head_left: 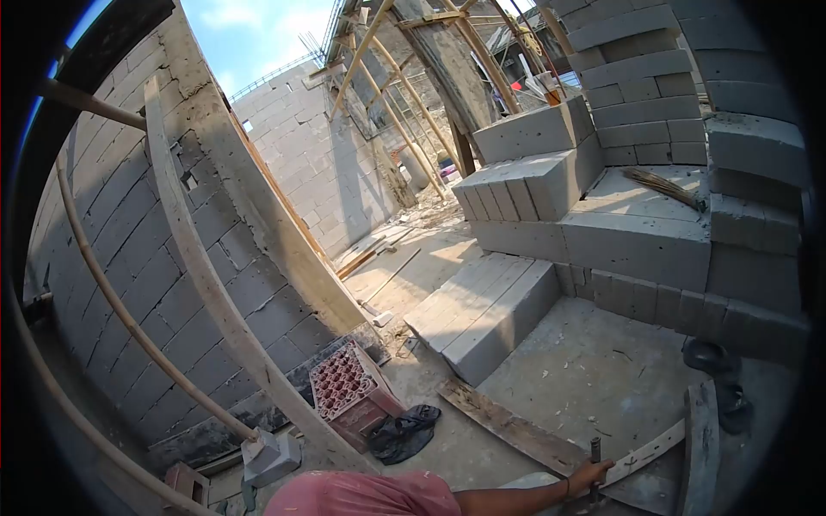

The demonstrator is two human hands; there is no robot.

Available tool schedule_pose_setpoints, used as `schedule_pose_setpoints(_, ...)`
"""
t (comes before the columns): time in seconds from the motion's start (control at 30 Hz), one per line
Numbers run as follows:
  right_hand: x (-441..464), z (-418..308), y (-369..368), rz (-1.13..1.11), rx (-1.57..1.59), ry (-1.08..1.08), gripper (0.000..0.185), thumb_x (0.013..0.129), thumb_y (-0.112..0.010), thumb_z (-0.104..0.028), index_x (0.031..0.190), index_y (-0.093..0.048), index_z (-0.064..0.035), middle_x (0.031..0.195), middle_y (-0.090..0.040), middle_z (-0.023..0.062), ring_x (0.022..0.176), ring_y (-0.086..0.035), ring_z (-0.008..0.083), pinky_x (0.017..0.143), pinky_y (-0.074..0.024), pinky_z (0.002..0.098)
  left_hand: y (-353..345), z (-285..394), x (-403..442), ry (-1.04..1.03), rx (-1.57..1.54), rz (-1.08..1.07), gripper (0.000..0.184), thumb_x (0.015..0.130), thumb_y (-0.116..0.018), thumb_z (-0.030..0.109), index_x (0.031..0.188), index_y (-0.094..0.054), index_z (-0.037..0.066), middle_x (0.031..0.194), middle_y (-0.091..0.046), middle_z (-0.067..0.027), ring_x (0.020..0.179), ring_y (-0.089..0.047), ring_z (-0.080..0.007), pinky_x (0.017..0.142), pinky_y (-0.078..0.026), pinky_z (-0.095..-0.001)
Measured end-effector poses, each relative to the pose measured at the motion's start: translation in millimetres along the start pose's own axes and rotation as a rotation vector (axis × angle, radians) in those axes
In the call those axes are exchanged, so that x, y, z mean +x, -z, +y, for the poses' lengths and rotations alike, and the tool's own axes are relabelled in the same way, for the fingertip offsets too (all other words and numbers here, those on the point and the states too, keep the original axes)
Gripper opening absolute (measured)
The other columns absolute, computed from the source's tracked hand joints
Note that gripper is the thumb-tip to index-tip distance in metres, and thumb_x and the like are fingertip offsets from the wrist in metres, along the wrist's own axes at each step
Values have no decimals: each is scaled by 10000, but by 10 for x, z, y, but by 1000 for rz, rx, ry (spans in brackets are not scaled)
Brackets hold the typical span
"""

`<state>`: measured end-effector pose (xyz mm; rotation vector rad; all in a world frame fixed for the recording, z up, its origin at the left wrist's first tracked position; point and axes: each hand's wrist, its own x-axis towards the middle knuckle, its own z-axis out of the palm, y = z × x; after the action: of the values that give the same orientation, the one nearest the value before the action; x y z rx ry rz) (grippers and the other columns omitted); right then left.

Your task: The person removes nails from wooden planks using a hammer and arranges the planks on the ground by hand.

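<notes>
My left hand point(588, 478) reaches in from the bottom, below a pink sleeve point(370, 494). Its fingers are closed around a dark, upright rod-like tool point(595, 449), whose lower part is mostly hidden, so I cannot tell its exact kind. Close to the fingers is a pale, narrow wooden strip point(645, 452) with dark marks. Behind the hand, a weathered plank point(508, 423) lies on the concrete floor. Another grey board point(699, 447) stands to the right, near the strip's far end. My right hand is out of view.
A red plastic crate point(357, 404) and a black plastic bag point(404, 433) are left of the plank. Grey blocks point(486, 310) are stacked ahead and right. Wooden poles point(215, 275) lean across the left block wall. Black objects like footwear point(718, 361) lie right.
</notes>
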<state>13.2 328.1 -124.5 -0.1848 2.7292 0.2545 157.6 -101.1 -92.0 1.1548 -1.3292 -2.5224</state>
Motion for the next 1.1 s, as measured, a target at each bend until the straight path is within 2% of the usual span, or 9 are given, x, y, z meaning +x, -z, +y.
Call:
schedule_pose_setpoints(0.03, -297, -21, 27, -5, 42, -133, 1135, 902, -621, -776, 1711, -242, -76, 1718, -306, 273, 1577, -284, 495, 1225, -276, 717, 23, -5, 7, -17, 17, 25, 294, 1044, -680, 237, 802, -537, 154, 614, -415, 51, 548, -394, -86, 540, -313, -304)
schedule_pose_setpoints(0.07, -593, -18, -1, 195, 108, -177, 853, 946, -663, -614, 1571, -511, -53, 1578, -521, 272, 1437, -502, 508, 1086, -479, 666, 104, -34, 41, -36, -29, -28, 271, 1048, -672, 230, 822, -558, 134, 615, -417, 48, 547, -384, -91, 569, -333, -310)
schedule_pose_setpoints(0.1, -199, 293, -1317, 635, 401, -124, 1013, 762, -926, -265, 1578, -414, 45, 1459, -567, 308, 1373, -540, 472, 1154, -450, 504, 24, 114, -128, -30, -54, -31, 266, 1067, -631, 218, 829, -571, 115, 611, -389, 46, 565, -374, -104, 625, -353, -307)
schedule_pose_setpoints(0.13, -676, 100, -962, 467, 554, -320, 1274, 621, -1016, -312, 1597, -315, 113, 1597, -357, 394, 1480, -385, 540, 1265, -303, 563, 37, 210, -196, -25, -80, -80, 334, 1091, -581, 216, 775, -538, 116, 604, -339, 35, 583, -360, -126, 691, -366, -315)
schedule_pose_setpoints(0.37, -1481, 138, -473, 111, 363, -687, 990, 741, -976, -372, 1475, -483, 73, 1426, -499, 268, 1339, -470, 456, 1158, -373, 581, 208, 724, -597, -199, -292, -62, 449, 1078, -553, 182, 664, -381, 162, 574, -320, -8, 574, -336, -164, 828, -450, -389)
schedule_pose_setpoints(0.57, -645, -538, 88, 512, 789, -17, 439, 910, -810, -132, 1243, -633, 93, 1166, -651, 281, 1079, -642, 439, 923, -503, 472, 295, 881, -674, -225, -224, 44, 466, 1071, -583, 214, 657, -374, 162, 570, -308, -6, 578, -356, -170, 804, -452, -393)
schedule_pose_setpoints(0.7, -551, -1626, 521, 260, 1007, 480, 205, 944, -739, -107, 1052, -709, 65, 920, -707, 249, 855, -704, 434, 785, -541, 461, 306, 799, -732, -186, -49, 130, 458, 1078, -595, 206, 667, -399, 158, 580, -303, 1, 579, -330, -158, 757, -429, -372)
schedule_pose_setpoints(0.87, -898, -2227, 468, -98, 1113, 648, 314, 936, -786, -214, 1095, -716, 47, 1009, -722, 243, 944, -707, 426, 835, -541, 474, 210, 757, -651, -107, -47, 143, 418, 1082, -604, 174, 694, -453, 140, 606, -328, 14, 585, -335, -145, 681, -394, -358)
schedule_pose_setpoints(1.1, -1261, -2464, 840, -59, 972, 1028, 566, 911, -836, -372, 1296, -668, 7, 1085, -653, 215, 1115, -613, 378, 1002, -481, 467, -56, 539, -748, -79, -14, 38, 232, 1053, -677, 134, 894, -511, 106, 764, -449, 24, 684, -418, -108, 680, -405, -325)
